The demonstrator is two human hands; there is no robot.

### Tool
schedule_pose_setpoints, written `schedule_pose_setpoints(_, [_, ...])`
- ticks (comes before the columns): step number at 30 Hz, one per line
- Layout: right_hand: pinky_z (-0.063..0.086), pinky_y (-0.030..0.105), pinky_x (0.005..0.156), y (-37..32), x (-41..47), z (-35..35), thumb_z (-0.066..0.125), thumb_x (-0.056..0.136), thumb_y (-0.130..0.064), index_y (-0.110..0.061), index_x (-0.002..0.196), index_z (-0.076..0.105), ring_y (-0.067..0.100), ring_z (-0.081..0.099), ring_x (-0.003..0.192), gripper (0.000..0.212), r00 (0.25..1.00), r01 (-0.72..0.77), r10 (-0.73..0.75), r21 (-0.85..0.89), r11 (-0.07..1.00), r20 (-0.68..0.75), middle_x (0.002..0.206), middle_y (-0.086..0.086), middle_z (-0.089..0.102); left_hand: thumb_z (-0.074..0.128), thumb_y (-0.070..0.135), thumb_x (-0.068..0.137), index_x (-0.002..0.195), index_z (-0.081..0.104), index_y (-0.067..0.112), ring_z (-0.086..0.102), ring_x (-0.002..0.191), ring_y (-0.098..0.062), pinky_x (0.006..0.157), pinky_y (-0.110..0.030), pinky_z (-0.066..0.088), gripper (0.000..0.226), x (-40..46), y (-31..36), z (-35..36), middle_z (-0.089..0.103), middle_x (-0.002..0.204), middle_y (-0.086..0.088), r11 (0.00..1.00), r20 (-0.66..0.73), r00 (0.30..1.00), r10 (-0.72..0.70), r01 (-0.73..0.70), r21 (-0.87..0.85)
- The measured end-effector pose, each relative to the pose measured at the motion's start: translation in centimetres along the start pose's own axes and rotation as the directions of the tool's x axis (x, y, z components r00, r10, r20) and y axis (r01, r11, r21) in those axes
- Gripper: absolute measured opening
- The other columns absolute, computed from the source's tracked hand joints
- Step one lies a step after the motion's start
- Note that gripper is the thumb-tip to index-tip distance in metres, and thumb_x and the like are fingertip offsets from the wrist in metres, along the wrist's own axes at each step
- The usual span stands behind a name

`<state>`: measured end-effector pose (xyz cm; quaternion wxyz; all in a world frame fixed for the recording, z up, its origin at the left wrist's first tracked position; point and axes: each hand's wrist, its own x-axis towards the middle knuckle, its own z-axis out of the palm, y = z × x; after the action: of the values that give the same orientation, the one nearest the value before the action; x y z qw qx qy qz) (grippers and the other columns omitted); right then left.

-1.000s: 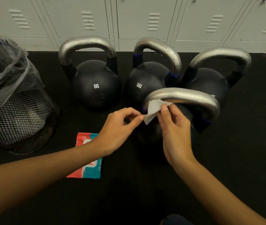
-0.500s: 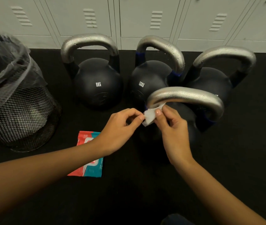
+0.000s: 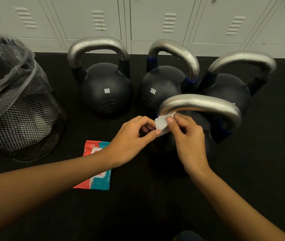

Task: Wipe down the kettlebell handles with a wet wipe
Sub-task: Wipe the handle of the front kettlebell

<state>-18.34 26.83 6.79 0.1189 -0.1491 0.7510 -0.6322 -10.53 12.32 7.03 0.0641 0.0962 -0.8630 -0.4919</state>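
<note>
While both hands' fingers pinch the wet wipe (image 3: 161, 125) | it touches the nearest handle (image 3: 200, 105).

Showing both arms bare. Running left forearm (image 3: 54, 186) in from lower left of frame, right forearm (image 3: 239, 204) in from lower right, both bare right up to the frame edge. Showing left hand (image 3: 131, 140) and right hand (image 3: 188, 141) bare too. Showing nails (image 3: 158, 131) short and plain. Peeking in at bottom centre, a scrap of dark blue fabric (image 3: 188, 237), being too cropped to tell the garment.
</note>
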Motion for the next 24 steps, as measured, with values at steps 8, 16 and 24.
schedule_pose_setpoints(8, [0.05, 0.028, 0.1, -0.6, -0.8, 0.2, 0.062, 0.095, -0.025, -0.017, 0.116, 0.072, 0.0, 0.062, 0.11, 0.025, 0.999, -0.002, 0.005, 0.059, 0.998, -0.05, 0.116, -0.009, 0.066, 0.066, 0.027, 0.089, 0.107, 0.064, 0.025, 0.058, 0.096, 0.003, 0.079, -0.006, 0.041, 0.019, 0.5, 1.3, 0.2, 0.065, 0.099, 0.012, 0.998, -0.023, 0.998, 0.053, -0.054, -0.037])
schedule_pose_setpoints(16, [0.054, 0.015, 0.075, -2.3, -1.7, -1.2, 0.076, 0.084, -0.018, -0.026, 0.098, 0.072, 0.003, 0.07, 0.083, 0.016, 0.988, 0.147, -0.152, -0.112, 0.983, -0.038, 0.092, -0.007, 0.073, 0.059, 0.02, 0.094, 0.108, 0.066, 0.018, 0.06, 0.094, -0.006, 0.082, -0.02, 0.048, 0.016, 1.5, 1.0, -1.0, 0.065, 0.098, 0.006, 0.995, -0.097, 0.99, 0.104, -0.103, 0.019])
schedule_pose_setpoints(24, [0.05, 0.017, 0.053, -5.6, -1.0, -2.6, 0.078, 0.083, -0.027, -0.024, 0.078, 0.069, 0.01, 0.064, 0.058, 0.01, 0.96, 0.269, -0.279, -0.201, 0.942, -0.021, 0.066, -0.005, 0.067, 0.061, 0.017, 0.094, 0.118, 0.057, 0.018, 0.058, 0.091, -0.007, 0.079, -0.011, 0.043, 0.025, 3.4, 2.8, -1.6, 0.061, 0.093, 0.005, 0.966, -0.254, 0.932, 0.258, -0.251, 0.06])
